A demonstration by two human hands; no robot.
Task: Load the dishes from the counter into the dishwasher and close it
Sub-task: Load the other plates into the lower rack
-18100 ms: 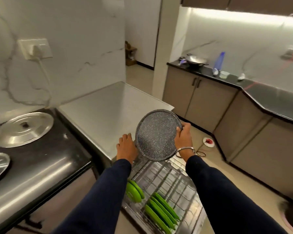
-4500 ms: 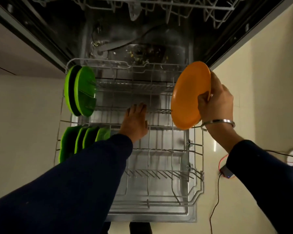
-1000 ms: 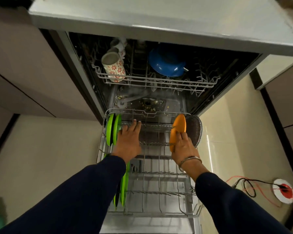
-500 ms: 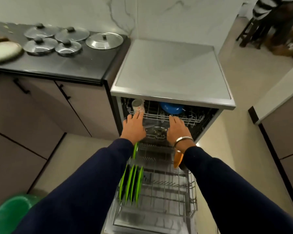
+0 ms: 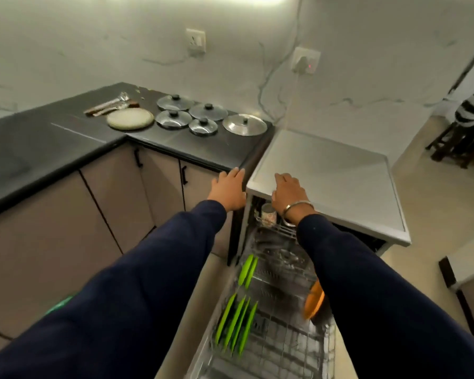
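Dishwasher (image 5: 331,170) open, lower rack (image 5: 271,337) extended toward viewer, green plates (image 5: 237,321) upright on edge, both hands' fingers relaxed, empty.

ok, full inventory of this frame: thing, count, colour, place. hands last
pot lids: five, steel with black knobs, on the black counter
round board: one, cream, left of the lids
utensils: a few, blurred, behind the board
green plates: six on edge, lower rack, left side
orange plate: one, lower rack, right side
mug: one, white patterned, upper rack
dishwasher: one, grey top, open
wall sockets: two, white
left hand: open, over the counter edge
right hand: open, at the dishwasher's front edge, steel bangle on the wrist
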